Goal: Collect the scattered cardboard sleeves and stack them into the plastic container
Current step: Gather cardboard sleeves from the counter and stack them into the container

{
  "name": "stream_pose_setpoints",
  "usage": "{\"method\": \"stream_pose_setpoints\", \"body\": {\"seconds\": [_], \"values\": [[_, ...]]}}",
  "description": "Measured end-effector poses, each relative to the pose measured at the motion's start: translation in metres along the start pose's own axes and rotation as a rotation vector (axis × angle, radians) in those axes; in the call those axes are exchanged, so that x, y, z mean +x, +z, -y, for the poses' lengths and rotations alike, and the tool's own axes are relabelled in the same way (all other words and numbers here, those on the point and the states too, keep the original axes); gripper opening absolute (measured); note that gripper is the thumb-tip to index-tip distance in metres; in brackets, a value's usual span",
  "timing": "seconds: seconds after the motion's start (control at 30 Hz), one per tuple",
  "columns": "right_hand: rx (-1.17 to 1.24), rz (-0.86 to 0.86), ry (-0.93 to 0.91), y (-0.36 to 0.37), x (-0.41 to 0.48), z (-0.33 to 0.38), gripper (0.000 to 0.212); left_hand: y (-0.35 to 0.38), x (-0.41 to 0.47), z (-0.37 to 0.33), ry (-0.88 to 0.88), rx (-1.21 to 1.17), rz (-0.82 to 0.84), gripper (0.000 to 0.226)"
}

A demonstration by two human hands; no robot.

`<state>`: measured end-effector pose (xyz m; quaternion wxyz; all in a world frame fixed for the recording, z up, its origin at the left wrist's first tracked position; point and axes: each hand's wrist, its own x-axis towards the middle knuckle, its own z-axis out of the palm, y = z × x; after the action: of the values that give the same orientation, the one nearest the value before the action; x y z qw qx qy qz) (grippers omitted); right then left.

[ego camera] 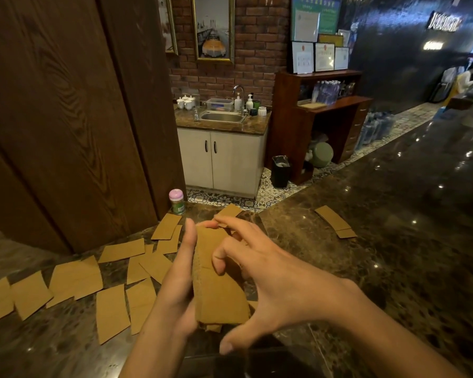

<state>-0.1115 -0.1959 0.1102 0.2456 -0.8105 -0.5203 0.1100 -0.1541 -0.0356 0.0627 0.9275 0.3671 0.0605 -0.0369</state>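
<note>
A stack of flat brown cardboard sleeves (218, 293) is held above the dark marble counter (393, 241), in the middle of the head view. My left hand (175, 282) grips the stack's left side, thumb along its edge. My right hand (265, 279) rests on the stack's top and right side, fingers spread, thumb under the near corner. Several loose sleeves (74, 279) lie scattered on the counter to the left. Two more sleeves (335, 221) lie overlapped at the right, and one sleeve (230, 210) pokes out beyond the stack. No plastic container near my hands is visible.
A small jar with a pink lid (177, 201) stands at the counter's far edge beside a dark wooden pillar (66, 118). Beyond the counter are a sink (223, 117) with a clear box (219, 104) behind it, a white cabinet, a black bin (281, 171) and wooden shelves.
</note>
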Motion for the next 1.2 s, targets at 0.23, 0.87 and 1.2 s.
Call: {"method": "stream_pose_setpoints", "body": {"seconds": [0.23,0.87,1.2], "values": [[-0.082,-0.094,0.012,0.0,0.005,0.003,0.072,0.005,-0.002,-0.001,0.017,0.013,0.03,0.045],[1.087,-0.435,0.397,0.08,-0.017,0.0,0.076,-0.007,-0.046,0.031,0.014,0.176,-0.309,0.056],[1.193,-0.861,0.609,0.083,-0.052,-0.015,0.04,-0.021,-0.059,0.044,0.005,0.139,-0.439,0.057]]}}
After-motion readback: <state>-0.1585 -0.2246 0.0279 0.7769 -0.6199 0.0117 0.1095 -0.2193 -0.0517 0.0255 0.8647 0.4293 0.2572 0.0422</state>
